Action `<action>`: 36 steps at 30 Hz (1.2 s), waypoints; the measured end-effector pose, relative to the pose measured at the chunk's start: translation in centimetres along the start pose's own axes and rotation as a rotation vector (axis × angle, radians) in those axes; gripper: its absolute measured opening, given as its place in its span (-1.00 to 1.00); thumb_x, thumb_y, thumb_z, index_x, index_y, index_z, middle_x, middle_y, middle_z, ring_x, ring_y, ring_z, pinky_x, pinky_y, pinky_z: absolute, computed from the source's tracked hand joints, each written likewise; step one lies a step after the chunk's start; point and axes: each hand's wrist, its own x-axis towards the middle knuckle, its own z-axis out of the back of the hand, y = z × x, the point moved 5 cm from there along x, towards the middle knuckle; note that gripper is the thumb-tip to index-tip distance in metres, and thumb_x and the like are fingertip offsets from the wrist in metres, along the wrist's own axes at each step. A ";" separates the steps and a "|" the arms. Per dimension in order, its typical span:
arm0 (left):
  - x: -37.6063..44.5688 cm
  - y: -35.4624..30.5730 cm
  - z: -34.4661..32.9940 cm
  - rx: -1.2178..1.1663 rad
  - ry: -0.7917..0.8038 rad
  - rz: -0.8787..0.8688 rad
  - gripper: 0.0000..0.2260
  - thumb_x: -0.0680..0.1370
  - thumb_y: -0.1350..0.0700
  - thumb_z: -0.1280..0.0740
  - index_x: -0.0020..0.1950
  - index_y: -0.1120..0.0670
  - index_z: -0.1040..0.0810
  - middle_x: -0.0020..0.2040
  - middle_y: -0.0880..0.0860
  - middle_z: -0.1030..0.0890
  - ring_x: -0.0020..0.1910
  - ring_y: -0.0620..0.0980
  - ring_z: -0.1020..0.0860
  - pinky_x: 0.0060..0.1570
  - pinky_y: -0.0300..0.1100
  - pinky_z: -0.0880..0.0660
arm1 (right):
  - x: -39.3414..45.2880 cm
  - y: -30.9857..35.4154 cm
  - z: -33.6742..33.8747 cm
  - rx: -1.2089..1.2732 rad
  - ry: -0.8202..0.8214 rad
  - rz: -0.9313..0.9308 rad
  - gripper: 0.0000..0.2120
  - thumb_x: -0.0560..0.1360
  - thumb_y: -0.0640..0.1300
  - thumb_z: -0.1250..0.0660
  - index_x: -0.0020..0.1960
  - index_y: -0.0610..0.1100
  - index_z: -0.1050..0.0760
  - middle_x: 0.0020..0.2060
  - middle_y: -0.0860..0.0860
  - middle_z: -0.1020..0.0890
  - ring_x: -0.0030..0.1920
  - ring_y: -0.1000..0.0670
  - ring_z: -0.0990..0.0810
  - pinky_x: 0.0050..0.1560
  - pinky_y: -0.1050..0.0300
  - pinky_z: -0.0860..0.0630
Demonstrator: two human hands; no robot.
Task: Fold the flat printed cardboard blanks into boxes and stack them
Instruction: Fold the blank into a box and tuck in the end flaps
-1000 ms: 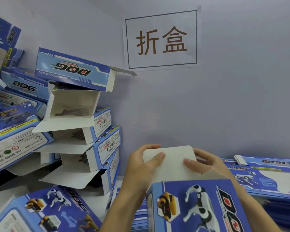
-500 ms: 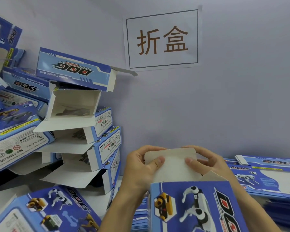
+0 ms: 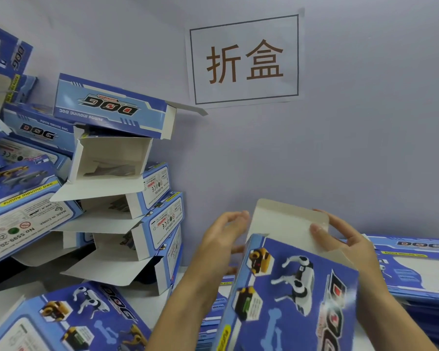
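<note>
**Box held between both hands, end flap standing up**

Pale lilac wall (image 3: 340, 148) fills the background, with a paper sign (image 3: 245, 60) taped above the hands. Between the hands sits the blue printed box (image 3: 292, 287), tilted, its white end flap (image 3: 287, 224) raised toward the wall. The right hand (image 3: 350, 247) pinches the flap's right corner, thumb on the near face and fingers curled behind. The left hand (image 3: 222, 239) is at the box's left edge, fingers loosely bent; whether it grips the card or only touches it cannot be told, since the fingertips are blurred and partly behind the box. Left of that hand leans a stack of folded boxes (image 3: 127, 198), open ends showing. Right of the right hand lie flat blanks (image 3: 416, 269), cut off by the frame. The box's lower end runs out of view.
</note>
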 end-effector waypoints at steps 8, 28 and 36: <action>-0.4 -0.5 -0.8 0.212 -0.033 -0.093 -0.70 0.45 -0.26 -0.41 0.13 -0.21 -0.54 -0.19 -0.07 -0.65 -0.34 -0.10 -0.61 -0.35 -0.24 -0.53 | -0.1 -0.2 -0.8 0.062 -0.135 0.119 -0.83 0.48 -0.03 -0.44 0.05 0.11 -0.57 -0.33 -0.01 -0.72 -0.33 -0.10 -0.67 -0.35 0.01 -0.61; 1.0 3.4 0.2 0.152 -0.192 -0.212 -0.60 0.56 -0.27 -0.25 -0.12 0.08 -0.49 -0.36 -0.15 -0.50 -0.40 -0.23 -0.46 -0.38 -0.42 -0.39 | -1.2 -3.1 -4.4 -0.133 0.279 -0.090 -0.80 0.53 -0.17 -0.35 -0.06 0.15 -0.48 0.03 -0.22 -0.64 -0.09 -0.36 -0.64 0.03 -0.32 -0.55; 1.2 4.4 2.0 -0.043 -0.294 -0.085 -0.86 0.56 0.29 -0.22 -0.10 0.10 -0.52 -0.29 0.00 -0.53 -0.42 -0.18 -0.50 -0.50 -0.33 -0.38 | -0.9 -3.5 -6.0 0.022 0.443 -0.168 -0.67 0.63 -0.35 -0.13 0.31 -0.08 -0.42 0.16 -0.25 -0.63 -0.39 -0.04 -0.63 -0.44 0.20 -0.54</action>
